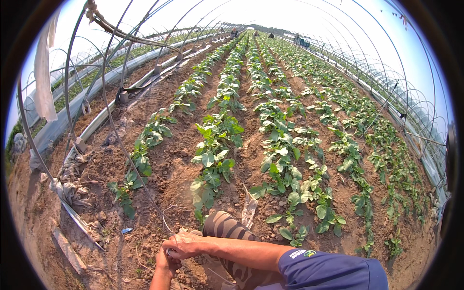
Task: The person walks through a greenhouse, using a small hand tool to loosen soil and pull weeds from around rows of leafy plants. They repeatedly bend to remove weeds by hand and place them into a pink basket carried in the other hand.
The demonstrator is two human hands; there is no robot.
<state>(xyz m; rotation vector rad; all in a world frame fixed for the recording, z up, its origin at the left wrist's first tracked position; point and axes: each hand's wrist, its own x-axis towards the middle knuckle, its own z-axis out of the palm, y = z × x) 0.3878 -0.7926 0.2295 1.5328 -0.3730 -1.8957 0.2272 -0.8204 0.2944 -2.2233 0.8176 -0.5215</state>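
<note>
My right hand and my left hand meet low in the view, just above the soil. A thin, dark, bent hoop rod comes down from the upper left, and its lower end runs into the fingers of my right hand. Between the hands shows a small shiny piece; its kind is hidden by the fingers. My left hand is curled underneath, and whatever it holds is covered. Close to the rod's lower end, a pale thin string lies over the ground. My camouflage-clad knee is beside my right forearm.
Rows of leafy green plants run into the distance under hoop frames. Rolled plastic film lies along the left edge, near a concrete block. A plank and a blue scrap lie nearby. Far off, a person is among the rows.
</note>
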